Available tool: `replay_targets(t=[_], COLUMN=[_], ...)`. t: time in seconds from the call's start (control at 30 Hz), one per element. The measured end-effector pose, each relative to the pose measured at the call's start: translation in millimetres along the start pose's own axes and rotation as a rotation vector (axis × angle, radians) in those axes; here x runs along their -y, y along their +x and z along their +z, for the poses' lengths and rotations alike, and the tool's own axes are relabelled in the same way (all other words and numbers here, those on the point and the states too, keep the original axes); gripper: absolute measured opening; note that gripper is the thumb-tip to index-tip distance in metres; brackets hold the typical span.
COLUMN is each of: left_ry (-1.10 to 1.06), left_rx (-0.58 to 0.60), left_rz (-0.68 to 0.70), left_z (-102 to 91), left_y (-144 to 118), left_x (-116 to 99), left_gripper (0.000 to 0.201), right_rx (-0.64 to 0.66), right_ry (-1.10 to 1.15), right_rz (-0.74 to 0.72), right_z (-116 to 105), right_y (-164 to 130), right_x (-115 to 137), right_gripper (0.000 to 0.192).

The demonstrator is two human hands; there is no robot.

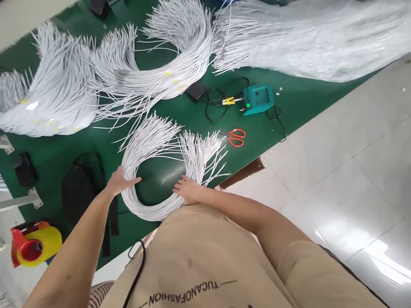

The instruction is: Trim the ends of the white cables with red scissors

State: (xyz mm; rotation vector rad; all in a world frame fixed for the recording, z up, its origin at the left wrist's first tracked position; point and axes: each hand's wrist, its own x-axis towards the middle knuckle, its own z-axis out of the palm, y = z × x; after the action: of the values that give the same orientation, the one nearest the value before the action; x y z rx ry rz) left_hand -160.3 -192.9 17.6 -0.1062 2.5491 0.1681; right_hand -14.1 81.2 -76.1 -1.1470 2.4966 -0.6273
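A bundle of thin white wires (150,212) lies bent into a near-loop on the green table, its loose ends fanning out away from me. My left hand (119,183) is closed round the left side of the bend, thumb reaching across to the inside. On the opposite side, my right hand (188,190) lies over the wires with its fingers curled to the inner edge; part of its grip is hidden. Red-handled scissors (236,137) rest just beyond the wire ends on the right.
More white wire bundles lie behind, at the left (60,92) and middle (168,78), beside a plastic-wrapped bundle (305,39). A teal device (259,100) with cables stands right of centre. A black bag (78,187) and a yellow-and-red tape dispenser (35,244) are at left.
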Motion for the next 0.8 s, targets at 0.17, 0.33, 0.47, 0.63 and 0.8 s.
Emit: replay_targets(t=[0.17,0.33,0.47,0.63,0.8], left_ry=[0.113,0.167,0.200,0.249,0.227], left_rx=[-0.070,-0.196,-0.120,-0.029,-0.211], left_rz=[-0.086,-0.122,0.001,0.162,0.171], left_z=[20.4,29.4,13.2,-22.6,-19.1], left_y=[18.3,37.3,47.3,51.2,27.6], left_x=[-12.4,-27.4,-17.0,-2.2,-4.2], left_gripper=[0.124,0.113,0.067,0.057,0.080], right_rx=[0.057,0.064,0.088,0.053,0.090], right_ry=[-0.203,-0.236,-0.187,-0.098,-0.105], right_rz=[0.102,0.108,0.085,0.032,0.109], right_z=[-4.8,-18.7,-37.3,-47.8,-35.8], right_y=[-16.8,-13.8,-9.4,1.6,14.6], right_x=[-14.3,-30.9,-22.2,23.4,34.4], right_gripper=[0.087,0.063,0.026,0.012,0.016])
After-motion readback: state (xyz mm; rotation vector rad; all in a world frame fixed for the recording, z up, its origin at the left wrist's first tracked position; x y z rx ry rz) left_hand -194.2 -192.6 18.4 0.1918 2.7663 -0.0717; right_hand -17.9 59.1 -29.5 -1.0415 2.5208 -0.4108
